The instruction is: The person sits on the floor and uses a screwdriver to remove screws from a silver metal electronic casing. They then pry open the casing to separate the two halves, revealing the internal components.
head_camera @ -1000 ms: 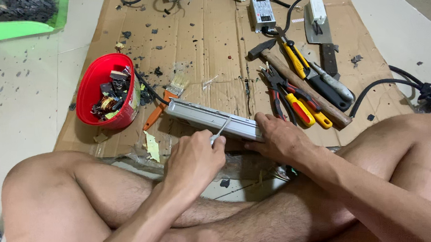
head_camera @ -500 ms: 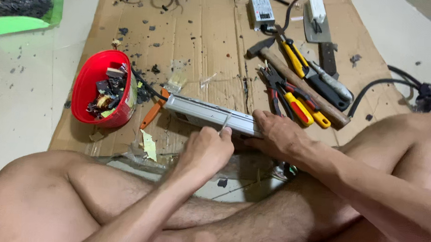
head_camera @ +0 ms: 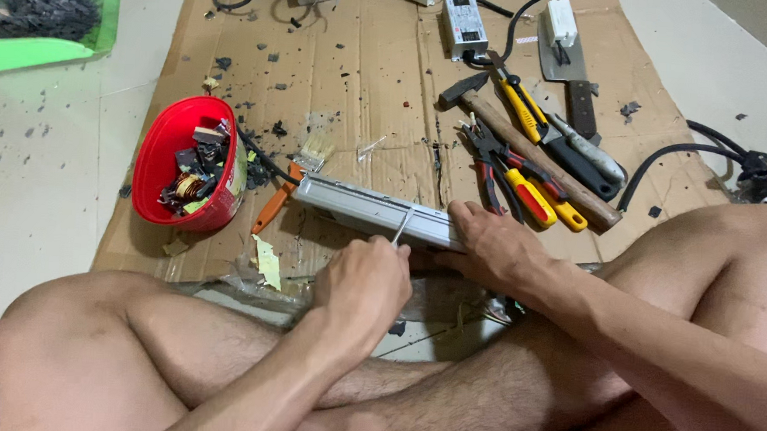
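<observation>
A long grey metal casing [head_camera: 358,207] lies across the cardboard sheet [head_camera: 364,83] in front of my crossed legs. My left hand [head_camera: 364,286] is shut on a thin metal screwdriver [head_camera: 402,225], whose tip rests against the near side of the casing. My right hand [head_camera: 494,246] presses down on the casing's right end, fingers wrapped over it. That end is hidden under the hand.
A red bowl [head_camera: 170,143] of electronic parts stands to the left, beside an orange-handled brush [head_camera: 281,193]. A hammer [head_camera: 527,153], pliers [head_camera: 500,165], yellow-handled tools [head_camera: 529,109] and a cleaver [head_camera: 570,68] lie at the right. At the far left sits a green tray [head_camera: 51,49] of dark scraps. Black cables [head_camera: 666,160] lie at the right.
My left hand has shifted a little along the casing with the screwdriver still against it. My right hand keeps its hold on the casing's end.
</observation>
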